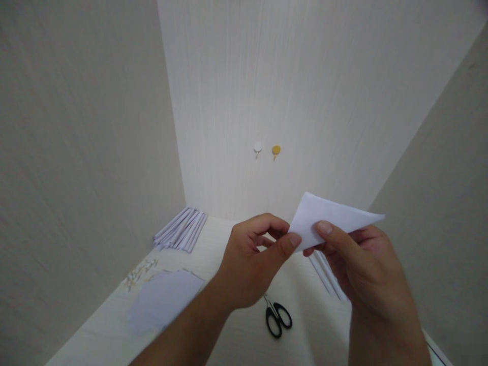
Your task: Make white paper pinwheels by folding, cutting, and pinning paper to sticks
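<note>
A folded sheet of white paper is held up above the table between both hands, its pointed end to the right. My left hand pinches its lower left corner between thumb and fingers. My right hand grips the lower edge, with the thumb on the front and the fingers behind, partly hidden. On the table below lies a pair of scissors with black handles; my left hand covers part of the blades.
A pile of white paper rolls lies at the back left. Nearer are small pale twisted pieces and loose white sheets. More paper rolls lie behind my right hand. Two round hooks, white and yellow, are on the back wall.
</note>
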Demonstrator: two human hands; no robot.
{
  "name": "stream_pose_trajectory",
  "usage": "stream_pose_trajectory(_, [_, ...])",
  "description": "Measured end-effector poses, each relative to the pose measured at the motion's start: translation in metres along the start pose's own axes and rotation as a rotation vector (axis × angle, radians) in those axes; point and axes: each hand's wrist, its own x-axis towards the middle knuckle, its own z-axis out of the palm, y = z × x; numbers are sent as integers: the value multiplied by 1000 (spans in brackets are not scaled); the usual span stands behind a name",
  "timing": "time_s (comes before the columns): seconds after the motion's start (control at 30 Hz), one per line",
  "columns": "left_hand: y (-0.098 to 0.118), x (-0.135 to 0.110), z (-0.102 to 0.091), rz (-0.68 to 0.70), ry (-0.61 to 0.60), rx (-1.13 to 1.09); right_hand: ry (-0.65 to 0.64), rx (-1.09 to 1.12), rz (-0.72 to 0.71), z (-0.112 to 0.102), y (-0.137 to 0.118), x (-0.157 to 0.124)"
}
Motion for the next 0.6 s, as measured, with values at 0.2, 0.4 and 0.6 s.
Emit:
stream_pose_trajectory(0.2, [5,1,0,34,29,75,48,2,-44,-1,3,0])
stream_pose_trajectory(0.4, [10,0,0,-22,-45,144,50,-55,-35,-5,6,-2])
stream_pose_trajectory(0.6, [7,0,-2,-21,-38,92,15,-192,-36,-3,5,-3])
